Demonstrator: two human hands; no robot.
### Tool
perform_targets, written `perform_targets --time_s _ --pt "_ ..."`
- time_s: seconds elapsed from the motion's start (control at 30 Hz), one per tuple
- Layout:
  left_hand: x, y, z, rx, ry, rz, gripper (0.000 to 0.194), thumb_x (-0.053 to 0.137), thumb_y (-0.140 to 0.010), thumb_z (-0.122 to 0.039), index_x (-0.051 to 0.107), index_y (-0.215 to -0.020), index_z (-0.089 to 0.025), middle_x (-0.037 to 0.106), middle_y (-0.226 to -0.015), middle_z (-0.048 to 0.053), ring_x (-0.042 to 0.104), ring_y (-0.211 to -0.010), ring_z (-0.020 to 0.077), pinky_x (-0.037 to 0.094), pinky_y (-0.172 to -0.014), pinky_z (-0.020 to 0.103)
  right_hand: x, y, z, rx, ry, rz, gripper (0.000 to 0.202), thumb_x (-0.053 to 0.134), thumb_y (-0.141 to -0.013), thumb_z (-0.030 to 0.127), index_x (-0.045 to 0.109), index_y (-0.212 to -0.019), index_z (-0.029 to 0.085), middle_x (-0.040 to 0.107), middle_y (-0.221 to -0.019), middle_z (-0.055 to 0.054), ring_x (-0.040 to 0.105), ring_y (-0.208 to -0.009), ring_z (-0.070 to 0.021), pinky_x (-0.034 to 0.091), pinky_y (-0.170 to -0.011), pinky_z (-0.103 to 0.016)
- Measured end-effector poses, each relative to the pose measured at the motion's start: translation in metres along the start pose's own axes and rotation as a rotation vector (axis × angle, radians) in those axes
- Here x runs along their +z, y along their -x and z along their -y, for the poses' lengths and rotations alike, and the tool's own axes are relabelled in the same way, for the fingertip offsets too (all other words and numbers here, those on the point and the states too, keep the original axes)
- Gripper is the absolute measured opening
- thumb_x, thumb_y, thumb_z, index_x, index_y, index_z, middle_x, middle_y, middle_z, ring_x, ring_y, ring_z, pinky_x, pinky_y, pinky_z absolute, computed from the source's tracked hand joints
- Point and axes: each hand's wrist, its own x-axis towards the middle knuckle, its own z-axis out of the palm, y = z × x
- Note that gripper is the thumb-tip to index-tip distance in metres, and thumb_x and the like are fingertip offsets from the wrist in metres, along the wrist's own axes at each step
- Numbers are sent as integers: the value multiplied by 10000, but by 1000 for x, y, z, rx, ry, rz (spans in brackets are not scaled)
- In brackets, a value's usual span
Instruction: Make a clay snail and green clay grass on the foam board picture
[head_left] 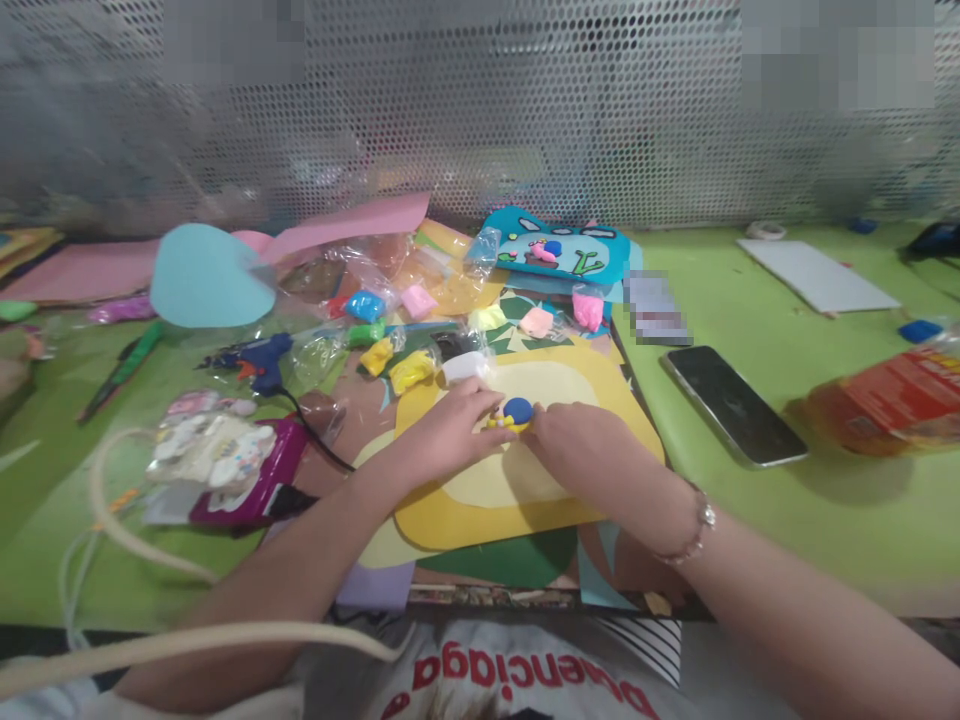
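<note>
A small snail-like clay figure [517, 411], with a yellow body and a round blue shell, is between my hands. My left hand [463, 418] pinches its yellow side between thumb and fingers. On the right edge, my right hand [571, 440] is closed against the figure, its fingertips partly hidden. Underneath lies a cream paper shape [487, 485] on a larger yellow paper shape [622, 400]. Just beyond my left hand are a white clay packet [465, 367] and yellow clay packets [412, 371].
A blue glue gun [266, 362], a green-handled cutter [127, 365] and a purple box [281, 475] are on the left. Behind stands a teal paper picture [559, 245] with a similar pink figure. A phone [735, 405] and a red-labelled bottle [892, 400] lie right.
</note>
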Motion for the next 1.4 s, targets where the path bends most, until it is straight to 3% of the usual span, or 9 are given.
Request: perform_targets --time_s 0.17,0.37,0.53,0.73,0.9,1.13,1.27,1.4 --pt "-1 -2 10 27 -18 -67 426 656 -756 -480 630 -1080 -205 592 -1067 61 576 -929 205 467 -828 350 1 0 -3 35 3 -75 220 470 -894 148 645 -760 146 621 -655 -84 604 -602 -186 279 -455 -266" --pt "-8 2 -4 135 -206 -127 318 628 -792 -475 699 -895 -182 641 -1001 72 574 -967 226 452 -868 368 -2 2 2 13 1 -96 216 495 -853 92 617 -685 153 606 -614 -69 590 -574 -178 259 -458 -263" --pt "-6 6 -12 189 -388 -84 326 540 -868 -428 686 -949 -148 643 -978 101 549 -1011 255 440 -892 409 -1 1 2 24 0 -55 228 475 -864 94 635 -709 148 624 -642 -84 599 -587 -193 259 -458 -259" --pt "2 8 -12 224 -399 -82 357 449 -913 -429 645 -999 -144 647 -1008 108 548 -1028 259 430 -921 443 1 0 3 42 -34 -50 191 506 -825 64 626 -700 144 620 -639 -78 602 -586 -184 253 -450 -247" --pt "5 10 -16 153 -343 -65 393 424 -917 -448 617 -1062 -137 645 -1103 132 568 -1055 266 437 -933 431 5 -2 2 48 -43 -69 174 529 -823 89 615 -683 146 619 -629 -77 599 -568 -188 246 -440 -248" --pt "1 5 -11 -41 -116 -107 331 499 -873 -443 618 -1070 -206 664 -1101 74 609 -1023 235 481 -881 380 3 -2 1 47 -32 -71 266 468 -914 204 625 -708 145 619 -624 -81 597 -568 -185 252 -442 -257" --pt "-8 2 -7 -115 -74 -248 361 563 -822 -277 581 -1171 -190 652 -1156 69 605 -1048 217 476 -925 378 -1 -2 0 58 -33 -67 272 478 -919 237 630 -712 148 621 -626 -78 598 -572 -182 242 -436 -265" --pt "-12 2 -3 13 -96 -290 350 459 -793 -79 672 -1038 -210 689 -1077 30 611 -1018 181 480 -937 366 -4 0 -1 61 -11 -77 280 469 -928 247 638 -730 143 617 -627 -79 592 -573 -175 247 -440 -267"
